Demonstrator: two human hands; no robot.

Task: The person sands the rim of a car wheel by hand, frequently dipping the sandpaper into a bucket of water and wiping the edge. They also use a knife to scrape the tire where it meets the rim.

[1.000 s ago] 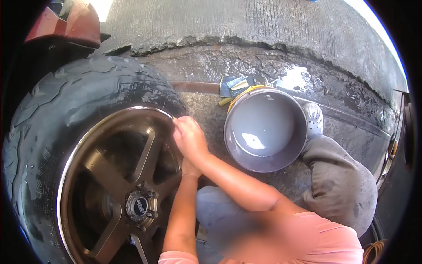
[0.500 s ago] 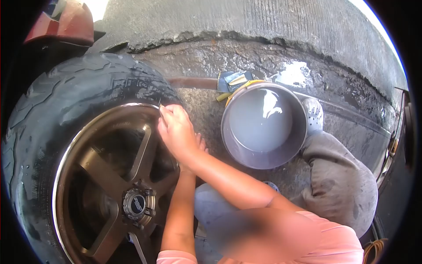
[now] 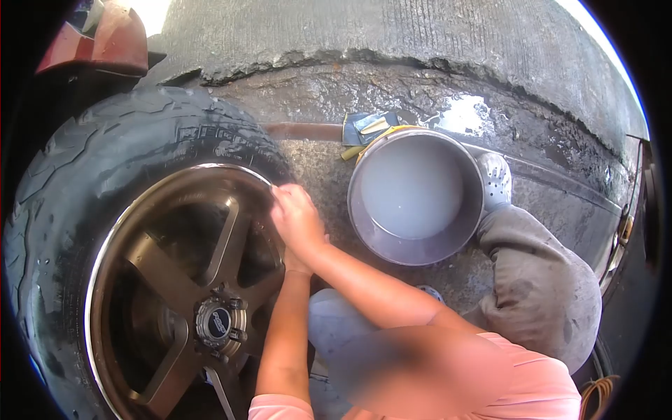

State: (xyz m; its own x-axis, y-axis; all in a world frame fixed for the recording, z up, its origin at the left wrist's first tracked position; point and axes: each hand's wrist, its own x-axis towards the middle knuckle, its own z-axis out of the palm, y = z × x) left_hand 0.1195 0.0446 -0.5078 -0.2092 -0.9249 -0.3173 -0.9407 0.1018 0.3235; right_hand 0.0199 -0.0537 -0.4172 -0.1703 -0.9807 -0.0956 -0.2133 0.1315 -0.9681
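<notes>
At the upper right edge of the bronze wheel rim (image 3: 115, 245), my right hand (image 3: 297, 220) is closed in a pinch, its fingertips against the bright lip. Whatever is between those fingers is too small to make out. My left hand (image 3: 297, 260) lies behind and below the right one, near the tyre's side, with its fingers hidden. The black tyre (image 3: 52, 210) surrounds the rim and looks wet. Lug nuts ring the dark centre cap (image 3: 218, 323).
A grey bucket (image 3: 472, 227) of cloudy liquid stands right of my hands. Behind it lie a dark packet (image 3: 355, 127) and a yellow item (image 3: 381, 138). A perforated shoe (image 3: 495, 178) and grey trouser leg (image 3: 542, 280) are at right. Wet, broken concrete (image 3: 315, 87) lies beyond.
My right hand has slid right and down along the rim's edge. The left hand's fingers, partly visible before, are now hidden. Glare on the bucket's liquid has gone.
</notes>
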